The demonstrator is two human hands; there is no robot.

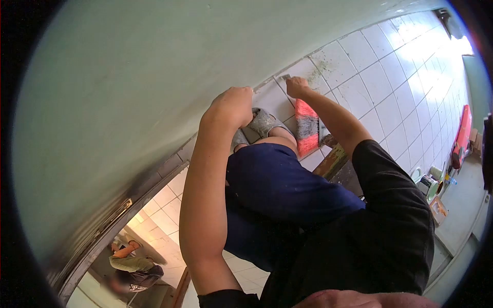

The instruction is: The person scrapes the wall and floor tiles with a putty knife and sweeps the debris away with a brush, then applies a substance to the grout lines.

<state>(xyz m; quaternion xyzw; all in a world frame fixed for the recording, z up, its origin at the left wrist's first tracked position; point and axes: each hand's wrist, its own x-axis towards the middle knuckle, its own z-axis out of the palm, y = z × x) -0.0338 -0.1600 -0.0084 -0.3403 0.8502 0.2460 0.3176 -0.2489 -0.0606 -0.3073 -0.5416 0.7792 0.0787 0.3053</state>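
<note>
My left hand (229, 107) is closed in a fist close to the pale green wall (128, 77). Its fingers face away from me, so anything inside them is hidden. Out ahead, low by the foot of the wall, my right hand (297, 87) is closed around a small grey flat-bladed tool (284, 77), of which only the end shows. Greenish crumbs (324, 64) lie scattered on the white tiles (377, 79) beyond that hand. A broom head (308, 127) with red and grey bristles rests just below my right forearm.
Worn grey shoes (268, 122) are on my feet, between my arms. A wooden edge (331, 163) stands beside my knee. Small items (429, 185) and a long red object (462, 136) are at the right. Through a doorway at lower left, another person (136, 269) crouches.
</note>
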